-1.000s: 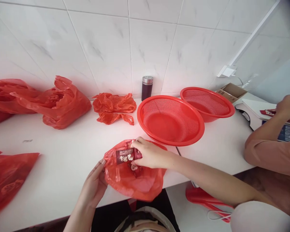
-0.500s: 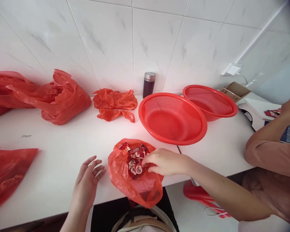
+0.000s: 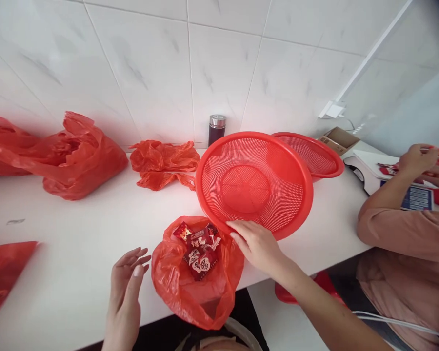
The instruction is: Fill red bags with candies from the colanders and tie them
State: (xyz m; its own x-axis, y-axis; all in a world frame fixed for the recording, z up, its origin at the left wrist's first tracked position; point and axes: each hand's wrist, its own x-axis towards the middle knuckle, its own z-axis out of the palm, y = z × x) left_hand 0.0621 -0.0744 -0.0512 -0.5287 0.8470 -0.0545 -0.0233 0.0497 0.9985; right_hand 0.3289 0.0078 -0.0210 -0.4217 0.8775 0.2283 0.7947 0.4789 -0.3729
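My right hand [image 3: 259, 246] grips the near rim of a red plastic colander [image 3: 246, 189], which is tilted so its inside faces me. It holds no packet from the bag. Just below the colander, at the table's front edge, an open red plastic bag [image 3: 193, 292] holds several small dark-red wrapped packets [image 3: 201, 253] with white printing. To the left of that bag is my left hand [image 3: 126, 287], its fingers spread and slightly curled, touching nothing.
A second red colander [image 3: 310, 153] stands behind the first. By the wall are a dark thermos [image 3: 217, 130], crumpled red bags [image 3: 164, 161] and a filled red bag [image 3: 84, 161]. At right sit a cardboard box [image 3: 338, 140] and a co-worker's arm [image 3: 384, 204]. Another red bag [image 3: 7, 268] lies left.
My right hand has left the packets in the bag and moved up to the colander's rim. The front colander has tilted towards me. My left hand stays open beside the bag.
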